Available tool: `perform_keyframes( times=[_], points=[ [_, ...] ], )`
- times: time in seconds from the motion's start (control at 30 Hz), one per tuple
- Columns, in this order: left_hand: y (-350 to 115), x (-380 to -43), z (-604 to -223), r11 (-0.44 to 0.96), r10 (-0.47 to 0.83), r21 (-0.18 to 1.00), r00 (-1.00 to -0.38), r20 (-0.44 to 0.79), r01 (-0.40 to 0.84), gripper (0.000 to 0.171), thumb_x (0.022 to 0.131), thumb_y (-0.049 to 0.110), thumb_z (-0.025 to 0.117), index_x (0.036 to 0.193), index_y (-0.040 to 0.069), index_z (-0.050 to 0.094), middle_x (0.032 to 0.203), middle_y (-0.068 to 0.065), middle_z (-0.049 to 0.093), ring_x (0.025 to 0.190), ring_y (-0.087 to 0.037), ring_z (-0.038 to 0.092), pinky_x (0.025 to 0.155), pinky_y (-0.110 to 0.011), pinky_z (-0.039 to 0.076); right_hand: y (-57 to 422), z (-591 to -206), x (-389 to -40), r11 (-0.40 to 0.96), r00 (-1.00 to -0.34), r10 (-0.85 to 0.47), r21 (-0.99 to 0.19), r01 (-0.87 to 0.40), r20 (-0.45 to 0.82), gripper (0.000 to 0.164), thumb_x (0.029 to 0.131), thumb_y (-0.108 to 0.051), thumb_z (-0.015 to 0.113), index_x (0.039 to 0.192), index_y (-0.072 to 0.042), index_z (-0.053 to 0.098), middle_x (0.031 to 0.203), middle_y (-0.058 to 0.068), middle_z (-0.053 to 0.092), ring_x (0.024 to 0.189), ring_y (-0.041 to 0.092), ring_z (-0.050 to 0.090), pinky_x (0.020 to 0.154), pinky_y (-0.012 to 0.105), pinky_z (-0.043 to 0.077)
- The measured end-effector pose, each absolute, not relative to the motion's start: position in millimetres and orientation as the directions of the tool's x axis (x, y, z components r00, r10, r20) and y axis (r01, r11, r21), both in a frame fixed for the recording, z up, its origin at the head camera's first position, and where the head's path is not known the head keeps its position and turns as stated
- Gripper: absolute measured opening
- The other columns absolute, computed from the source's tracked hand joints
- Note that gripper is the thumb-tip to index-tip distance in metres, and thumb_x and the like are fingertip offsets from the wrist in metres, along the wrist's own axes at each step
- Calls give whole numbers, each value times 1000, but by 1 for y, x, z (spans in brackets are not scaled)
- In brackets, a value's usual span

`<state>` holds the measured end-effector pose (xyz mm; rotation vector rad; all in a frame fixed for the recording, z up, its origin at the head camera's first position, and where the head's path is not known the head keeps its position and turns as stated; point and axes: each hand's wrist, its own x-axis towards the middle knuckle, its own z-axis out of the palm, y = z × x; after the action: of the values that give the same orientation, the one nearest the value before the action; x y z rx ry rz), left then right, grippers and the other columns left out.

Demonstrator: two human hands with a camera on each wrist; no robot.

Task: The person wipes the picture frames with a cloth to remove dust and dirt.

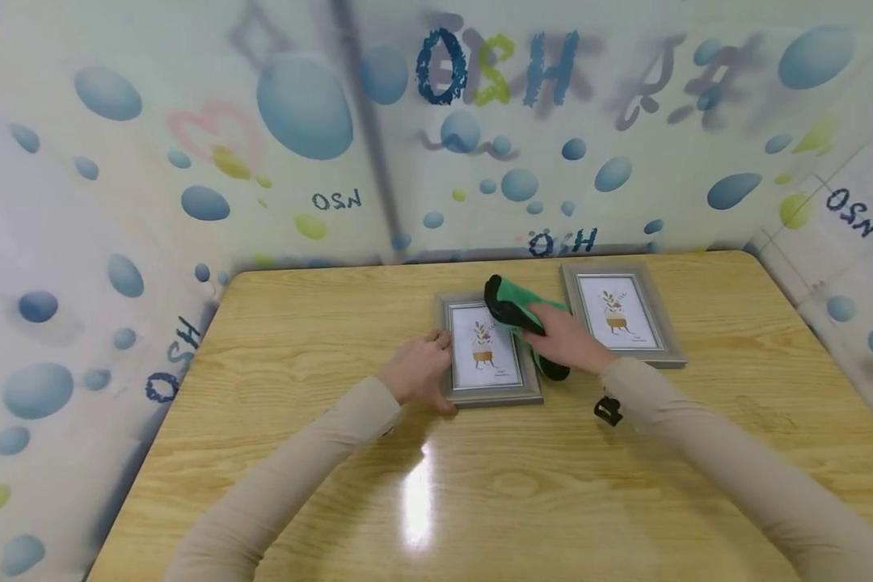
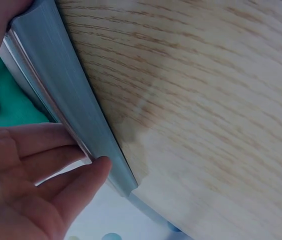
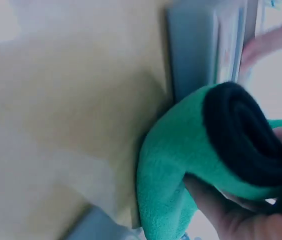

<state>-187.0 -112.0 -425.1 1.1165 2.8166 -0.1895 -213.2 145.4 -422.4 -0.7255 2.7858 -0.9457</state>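
Observation:
A grey picture frame (image 1: pixel 495 396) lies on the table, holding a print of a plant in a pot. My left hand (image 1: pixel 420 370) grips its near left corner, the thumb at the near edge and the fingers on the left side. In the left wrist view the fingertips (image 2: pixel 100 164) rest on the frame's moulding (image 2: pixel 81 90). My right hand (image 1: pixel 563 335) holds a bunched green cloth (image 1: pixel 518 293) with black edging over the frame's upper right part. The right wrist view shows the cloth (image 3: pixel 166 150) folded between thumb and fingers, against the frame's side (image 3: pixel 193 50).
A second, similar picture frame (image 1: pixel 662 323) lies to the right, close to my right hand. The wooden table (image 1: pixel 320 323) ends at a patterned wall sheet (image 1: pixel 407 162) behind. A small black object (image 1: pixel 608 411) shows at my right sleeve cuff.

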Motion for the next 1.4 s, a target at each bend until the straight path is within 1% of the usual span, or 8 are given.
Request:
perform_keyframes(
  times=[0.23,0.37,0.6,0.77,0.93,1.07,1.2,1.4],
  points=[
    [-111,-187,-423,732,653,-89,-733,-190,675,99,59,66,80,122,-8,60,139,-24,47,127,-40,45,96,-43,46,139,-413,-258,727,-928,-362,-651,-217,-94,31,98,-19,49,117,5,56,105,23,62,91,35,60,83,51,49],
    [-110,-187,-422,731,649,-98,-733,-205,675,97,60,67,79,120,-8,62,139,-24,46,127,-41,45,98,-42,45,138,-408,-264,744,-930,-352,-634,-210,-105,25,97,-19,49,106,3,58,95,20,64,85,33,61,80,49,50],
    [-108,-187,-423,731,656,-88,-732,-182,677,98,58,67,80,119,-9,62,134,-23,50,123,-38,48,93,-41,49,144,-409,-243,761,-912,-404,-582,-288,-77,19,95,-18,54,86,-2,56,75,12,61,65,24,58,64,41,51],
    [-108,-187,-423,737,649,-90,-739,-183,670,97,57,66,81,117,-9,63,132,-22,51,121,-36,50,91,-40,50,147,-407,-206,741,-892,-441,-600,-302,-96,18,93,-19,56,85,-2,58,68,6,59,57,17,57,52,32,50],
    [-108,-187,-423,745,640,-79,-744,-193,662,96,57,66,82,116,-7,64,133,-22,51,123,-36,48,93,-39,49,150,-405,-169,722,-896,-436,-627,-292,-85,16,92,-16,59,93,0,60,71,6,61,54,14,58,47,29,49],
    [-110,-187,-421,751,630,-87,-750,-202,654,96,58,66,81,118,-8,63,135,-23,49,125,-37,46,96,-39,47,147,-405,-159,717,-911,-406,-644,-268,-72,15,92,-15,57,93,0,59,69,6,60,52,14,56,45,29,48],
    [-110,-187,-421,755,626,-80,-751,-211,651,100,59,65,82,122,-9,60,138,-25,46,128,-40,43,98,-42,45,143,-403,-172,726,-922,-375,-649,-226,-99,15,93,-15,54,87,-1,57,68,7,59,54,15,58,47,30,50],
    [-108,-186,-422,744,641,-73,-740,-201,664,103,59,63,83,126,-11,56,139,-25,46,128,-40,43,98,-42,45,142,-404,-219,751,-937,-319,-640,-159,-142,24,95,-20,51,86,1,58,74,13,63,63,22,61,57,35,52]
  ],
)
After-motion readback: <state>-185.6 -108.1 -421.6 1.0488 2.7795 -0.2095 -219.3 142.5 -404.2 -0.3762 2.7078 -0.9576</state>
